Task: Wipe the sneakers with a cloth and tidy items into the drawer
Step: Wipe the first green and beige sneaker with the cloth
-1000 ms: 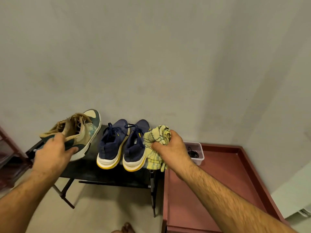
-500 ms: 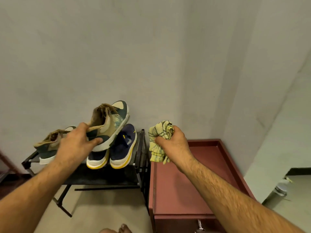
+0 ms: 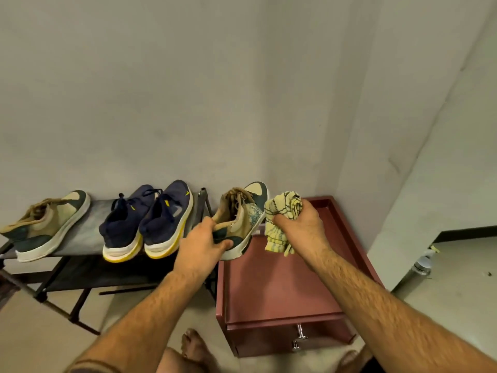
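Nearest to me, just in front of my bare feet, stands the red cabinet [image 3: 282, 286], its drawer [image 3: 290, 335] with metal knobs slightly out at the front. Above the cabinet's near left corner my left hand [image 3: 200, 244] grips the heel of a tan and green sneaker [image 3: 242, 219], fingers curled under the sole and thumb over the collar, holding it off the surface with the toe pointing away. Just right of that sneaker, over the cabinet top, my right hand [image 3: 298, 226] clutches a bunched yellow cloth [image 3: 282, 211], fingers closed round it, the cloth beside the shoe's side panel; whether they touch I cannot tell. To wipe well, I judge, I should keep the heel firmly braced, press a flat fold of cloth against the side and stroke from toe to heel, turning the shoe to reach the sole edge. Left of the cabinet, on the black shoe rack [image 3: 80, 270], sit a navy pair [image 3: 148, 219] and, farther left, the matching tan sneaker [image 3: 45, 224], against the grey wall [image 3: 188, 90].
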